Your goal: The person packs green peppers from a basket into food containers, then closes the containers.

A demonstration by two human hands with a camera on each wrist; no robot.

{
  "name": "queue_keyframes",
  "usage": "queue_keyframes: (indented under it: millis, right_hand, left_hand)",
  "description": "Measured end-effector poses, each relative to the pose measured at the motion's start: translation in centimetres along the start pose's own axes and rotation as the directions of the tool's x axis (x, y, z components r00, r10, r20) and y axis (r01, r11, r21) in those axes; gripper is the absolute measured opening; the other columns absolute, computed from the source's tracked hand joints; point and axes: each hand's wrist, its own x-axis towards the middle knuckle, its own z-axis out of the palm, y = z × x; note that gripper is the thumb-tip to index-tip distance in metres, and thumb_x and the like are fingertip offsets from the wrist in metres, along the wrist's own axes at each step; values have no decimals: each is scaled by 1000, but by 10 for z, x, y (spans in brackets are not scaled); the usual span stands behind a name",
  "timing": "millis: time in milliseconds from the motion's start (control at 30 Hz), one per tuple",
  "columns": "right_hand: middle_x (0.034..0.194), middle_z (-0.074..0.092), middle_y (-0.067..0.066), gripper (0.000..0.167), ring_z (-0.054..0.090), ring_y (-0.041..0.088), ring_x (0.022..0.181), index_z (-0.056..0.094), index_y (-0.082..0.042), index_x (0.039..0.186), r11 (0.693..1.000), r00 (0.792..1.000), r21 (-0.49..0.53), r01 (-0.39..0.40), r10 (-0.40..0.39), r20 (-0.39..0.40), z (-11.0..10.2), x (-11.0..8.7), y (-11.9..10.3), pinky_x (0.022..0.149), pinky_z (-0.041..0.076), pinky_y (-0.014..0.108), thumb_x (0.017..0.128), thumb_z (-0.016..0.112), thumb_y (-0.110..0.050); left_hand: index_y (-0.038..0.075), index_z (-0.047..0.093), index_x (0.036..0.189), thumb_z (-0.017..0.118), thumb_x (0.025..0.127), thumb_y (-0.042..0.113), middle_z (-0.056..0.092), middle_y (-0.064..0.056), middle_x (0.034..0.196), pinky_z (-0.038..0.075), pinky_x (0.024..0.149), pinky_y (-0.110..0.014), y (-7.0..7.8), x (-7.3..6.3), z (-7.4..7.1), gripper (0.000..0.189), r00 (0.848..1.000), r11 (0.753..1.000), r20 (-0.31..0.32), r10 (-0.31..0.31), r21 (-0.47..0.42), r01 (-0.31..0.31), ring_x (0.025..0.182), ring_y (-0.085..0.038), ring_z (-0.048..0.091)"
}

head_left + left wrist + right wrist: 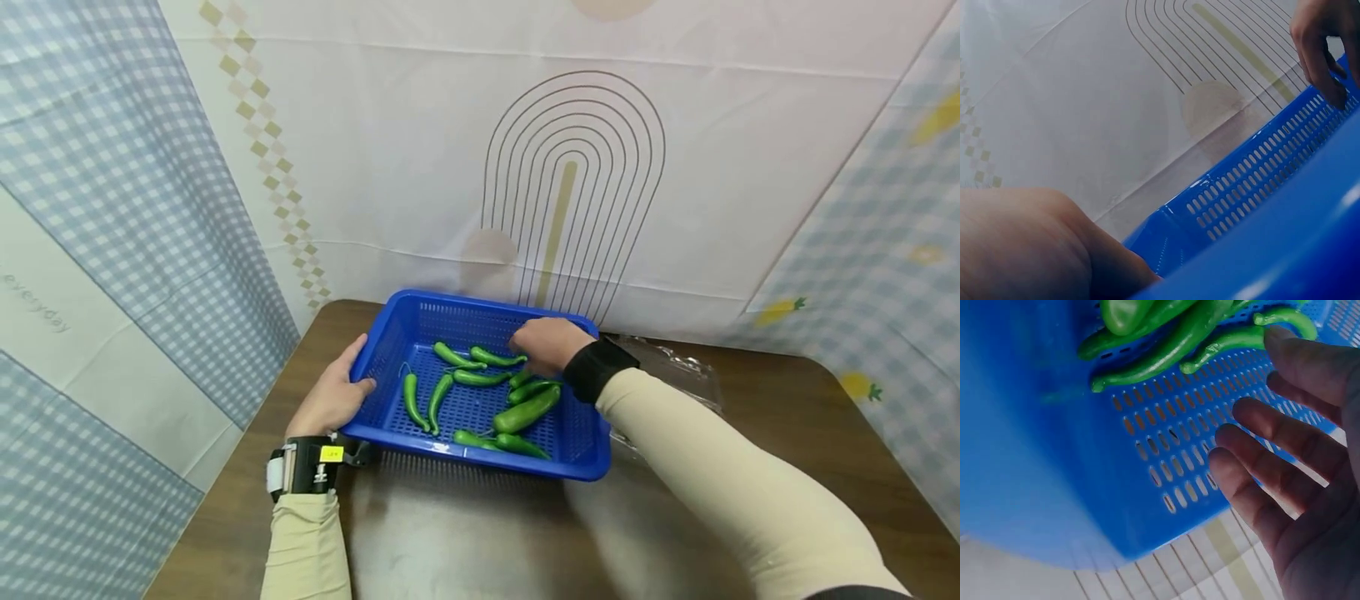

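A blue perforated plastic basket [480,455] holds several green chili peppers [482,379]. My left hand [330,402] grips the basket's left rim, its thumb over the edge. Inside the basket near the far right side is my right hand [551,343], above the peppers. In the right wrist view the right hand's fingers [1285,447] are spread and slightly bent, with nothing between them. Its thumb tip overlaps the end of a curved pepper [1229,345]; whether they touch I cannot tell. A thicker green pepper [528,410] lies among others below that hand.
The basket stands on a brown wooden table [772,433]. Clear crumpled plastic [678,372] lies right of the basket, partly behind the right forearm. A white patterned curtain [405,167] hangs behind the table, with checked cloth [97,208] on the left.
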Motion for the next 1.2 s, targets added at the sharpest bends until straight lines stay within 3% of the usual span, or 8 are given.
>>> queue_keyframes:
  millis: [167, 333, 433, 633, 867, 1100, 1200]
  right_hand:
    - [96, 76, 3, 22, 66, 18, 81, 78, -12, 103, 999, 999, -49, 3, 0, 50, 9, 15, -7, 77, 58, 39, 88, 85, -26]
    - [95, 77, 2, 23, 68, 18, 82, 76, -13, 99, 994, 987, -112, -9, 27, 160, 21, 23, -14, 80, 60, 38, 79, 88, -10]
    - [96, 78, 3, 28, 72, 20, 87, 76, -14, 97, 988, 978, -154, 5, 27, 205, 26, 26, -17, 81, 61, 37, 75, 92, -7]
    - [94, 77, 1, 27, 69, 17, 81, 76, -14, 92, 980, 979, -194, 39, 2, 204, 33, 32, -23, 78, 62, 35, 73, 93, -6]
    - [76, 64, -1, 27, 48, 12, 65, 59, -17, 76, 966, 984, -245, 81, -38, 176, 38, 32, -28, 69, 59, 35, 83, 78, 0]
    - [75, 54, -2, 24, 40, 13, 66, 59, -17, 81, 969, 972, -232, 88, -33, 232, 37, 35, -30, 63, 50, 31, 82, 77, -1]
    - [74, 52, -3, 25, 40, 13, 65, 57, -17, 80, 964, 973, -249, 97, -39, 227, 36, 37, -31, 63, 51, 31, 81, 77, -1]
  left_hand:
    - [19, 3, 170, 45, 107, 10, 17, -27, 172, 34, 117, -67, -2, -1, 0, 77, 1000, 1000, 1, -1, 3, 1, 148, -48, 36]
    - [20, 3, 170, 45, 107, 11, 18, -27, 172, 36, 116, -67, -3, 0, 1, 76, 1000, 1000, 2, 1, 4, -1, 147, -47, 38]
    - [21, 4, 170, 46, 107, 11, 19, -26, 172, 38, 114, -67, -3, 0, 2, 76, 1000, 1000, 2, 2, -6, -2, 145, -47, 41]
    - [20, 5, 170, 45, 106, 10, 20, -27, 172, 40, 112, -66, -3, 0, 1, 76, 1000, 1000, -3, 5, -10, -5, 141, -46, 44]
    - [21, 5, 170, 46, 107, 11, 19, -26, 172, 38, 114, -66, -3, 0, 0, 76, 1000, 1000, -3, 6, -12, -6, 144, -45, 42]
    - [21, 5, 170, 46, 106, 11, 20, -26, 172, 39, 114, -65, -4, 2, -1, 76, 1000, 1000, -3, 19, -9, -19, 143, -45, 43]
    - [20, 5, 170, 46, 106, 10, 21, -26, 172, 39, 114, -65, -5, 3, -3, 76, 999, 999, -7, 31, -5, -31, 141, -44, 44]
